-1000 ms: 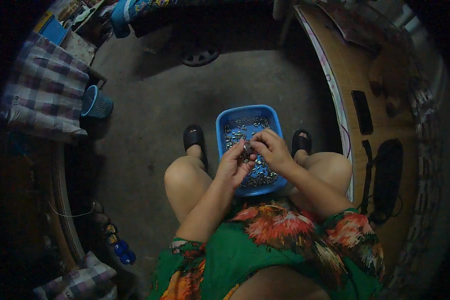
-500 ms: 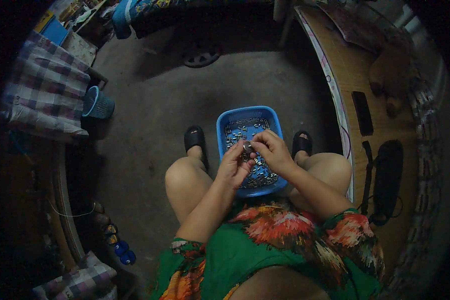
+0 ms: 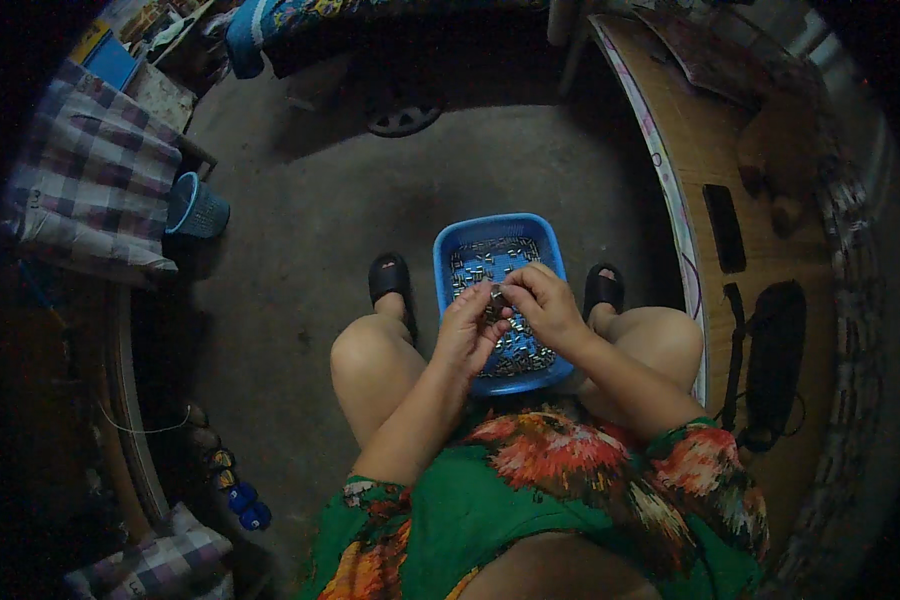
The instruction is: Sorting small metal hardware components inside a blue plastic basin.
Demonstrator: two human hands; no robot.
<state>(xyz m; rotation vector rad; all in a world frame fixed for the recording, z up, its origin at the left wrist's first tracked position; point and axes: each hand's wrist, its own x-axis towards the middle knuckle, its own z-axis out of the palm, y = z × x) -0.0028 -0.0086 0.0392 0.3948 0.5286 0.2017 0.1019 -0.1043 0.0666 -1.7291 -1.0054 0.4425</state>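
Note:
Over a blue plastic basket (image 3: 522, 384), my left hand (image 3: 467, 335) and my right hand (image 3: 550, 308) meet with their fingertips close together. Between the fingertips is a small shiny metal part (image 3: 497, 291), mostly covered by the fingers. Both hands pinch at it; its exact kind is too small to make out. Many small silvery metal pieces (image 3: 534, 357), short and cylinder-like, lie loose across the basket's bottom. The basket stands on the floor between my feet, and my forearms hide part of its left and near sides.
A wooden bench or bed board (image 3: 685, 130) runs along the right, with a black phone-like slab (image 3: 724, 227) and a black bag (image 3: 776, 350) on it. At the left stand a blue mesh bin (image 3: 199, 208) and a checked cloth (image 3: 100, 170). A dark wheel-shaped object (image 3: 403, 121) lies ahead.
The metal part between my fingertips showed a round, shiny face before; now less of it shows, as if turned. Both hands stay in nearly the same place.

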